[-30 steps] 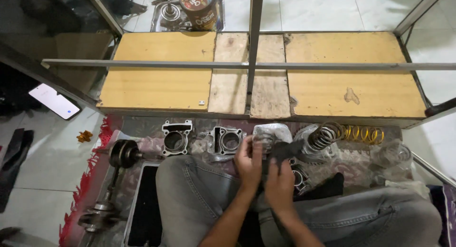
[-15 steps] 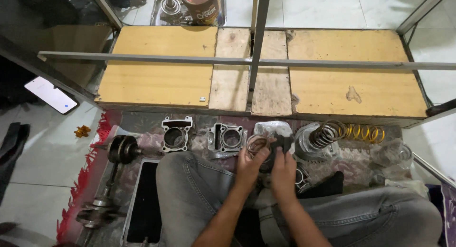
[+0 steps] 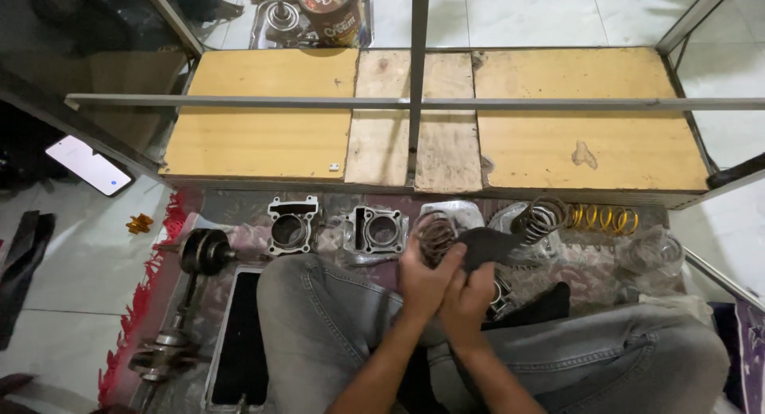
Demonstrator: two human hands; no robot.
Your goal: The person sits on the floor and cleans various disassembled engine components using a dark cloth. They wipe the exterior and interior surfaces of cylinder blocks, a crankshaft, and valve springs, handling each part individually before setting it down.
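Observation:
I sit on the floor with both hands raised above my knees. My left hand [image 3: 421, 280] grips a brownish coil spring [image 3: 437, 235]. My right hand [image 3: 468, 301] presses a dark cloth [image 3: 488, 245] against the spring. The two hands touch each other. Just beyond them on a patterned mat [image 3: 239, 215] lie two grey metal cylinder blocks [image 3: 292, 225] [image 3: 381, 231], a dark coil spring [image 3: 542, 218] and a yellow coil spring [image 3: 607, 219].
A crankshaft [image 3: 204, 251] and a second shaft part [image 3: 163, 355] lie left of my leg beside a black tray [image 3: 239, 342]. A low wooden shelf [image 3: 263, 135] in a metal frame [image 3: 414, 103] stands ahead. There is a phone [image 3: 88, 165] at left and a clear plastic bag [image 3: 655, 255] at right.
My hands have shifted slightly, turning the spring against the cloth, and more of the spring's coils now show above my left hand. The view has tilted a little.

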